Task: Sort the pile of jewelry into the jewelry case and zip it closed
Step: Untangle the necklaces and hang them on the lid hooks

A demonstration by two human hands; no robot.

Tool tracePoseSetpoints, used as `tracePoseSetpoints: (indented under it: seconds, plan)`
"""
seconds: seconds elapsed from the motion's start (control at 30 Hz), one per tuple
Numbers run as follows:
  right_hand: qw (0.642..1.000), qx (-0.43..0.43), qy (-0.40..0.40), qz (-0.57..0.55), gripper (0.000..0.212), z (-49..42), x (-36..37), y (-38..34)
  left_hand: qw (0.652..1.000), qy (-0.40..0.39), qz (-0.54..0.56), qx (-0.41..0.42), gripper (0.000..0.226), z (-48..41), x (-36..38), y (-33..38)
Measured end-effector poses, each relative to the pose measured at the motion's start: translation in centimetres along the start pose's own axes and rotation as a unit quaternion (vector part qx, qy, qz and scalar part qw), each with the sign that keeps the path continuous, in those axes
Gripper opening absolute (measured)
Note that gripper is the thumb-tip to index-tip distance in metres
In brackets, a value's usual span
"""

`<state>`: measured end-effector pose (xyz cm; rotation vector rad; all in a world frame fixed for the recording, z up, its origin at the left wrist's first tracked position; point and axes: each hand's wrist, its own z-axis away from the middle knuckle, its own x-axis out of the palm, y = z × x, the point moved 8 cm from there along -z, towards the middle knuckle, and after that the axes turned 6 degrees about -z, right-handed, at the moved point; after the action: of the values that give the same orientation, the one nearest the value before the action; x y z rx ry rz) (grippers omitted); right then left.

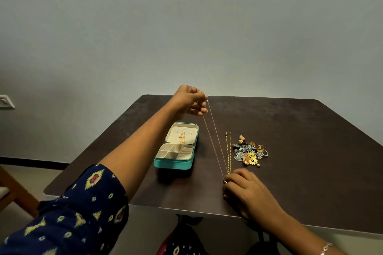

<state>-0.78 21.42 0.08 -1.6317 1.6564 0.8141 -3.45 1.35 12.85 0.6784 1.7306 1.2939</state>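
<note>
A thin gold chain (214,136) is stretched taut between my two hands above the dark table. My left hand (190,99) is raised over the far side and pinches the chain's upper end. My right hand (246,188) rests near the front edge and pinches the chain's lower end by its pendant. The teal jewelry case (176,147) lies open left of the chain, with gold earrings pinned in its cream lid; the tray compartments look bare. A pile of jewelry (248,152) lies to the right, and a yellow chain (228,151) lies beside it.
The dark brown table (310,161) has a rounded front edge close to my body. A wooden chair (12,190) stands at the left. A grey wall rises behind the table. A silver bracelet (325,248) circles my right wrist.
</note>
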Motion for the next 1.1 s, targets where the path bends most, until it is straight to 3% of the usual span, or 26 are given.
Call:
tracePoseSetpoints:
  seconds: [0.13, 0.23, 0.33, 0.43, 0.53, 0.67, 0.83, 1.1]
  plan:
    - [0.996, 0.017, 0.040, -0.082, 0.009, 0.0, -1.3, -0.2, 0.998, 0.021, 0.023, -0.046, 0.017, 1.5, -1.1, -0.9]
    - [0.967, 0.073, 0.050, -0.239, 0.013, -0.7, -2.2, -0.4, 0.995, 0.038, 0.058, -0.065, 0.014, 3.3, -1.2, -1.4]
    - [0.879, 0.176, 0.082, -0.436, 0.009, -1.7, -2.9, -0.4, 0.991, 0.047, 0.102, -0.073, 0.011, 5.6, -0.8, -1.8]
    - [0.788, 0.231, 0.117, -0.559, 0.007, -2.2, -3.4, -0.4, 0.988, 0.035, 0.131, -0.074, 0.010, 7.9, 0.1, -1.9]
    - [0.743, 0.263, 0.127, -0.602, 0.020, -2.3, -3.9, -0.6, 0.984, 0.015, 0.155, -0.085, 0.008, 10.2, 1.4, -2.2]
    - [0.736, 0.290, 0.129, -0.598, 0.035, -2.2, -4.3, -1.1, 0.985, -0.010, 0.142, -0.097, 0.011, 12.1, 2.9, -2.7]
    - [0.756, 0.263, 0.143, -0.583, 0.041, -2.5, -5.4, -2.4, 0.987, 0.005, 0.128, -0.100, 0.011, 12.5, 3.5, -3.1]
    - [0.754, 0.249, 0.115, -0.597, 0.039, -2.7, -4.6, -3.1, 0.981, -0.010, 0.154, -0.118, 0.012, 13.0, 4.8, -3.3]
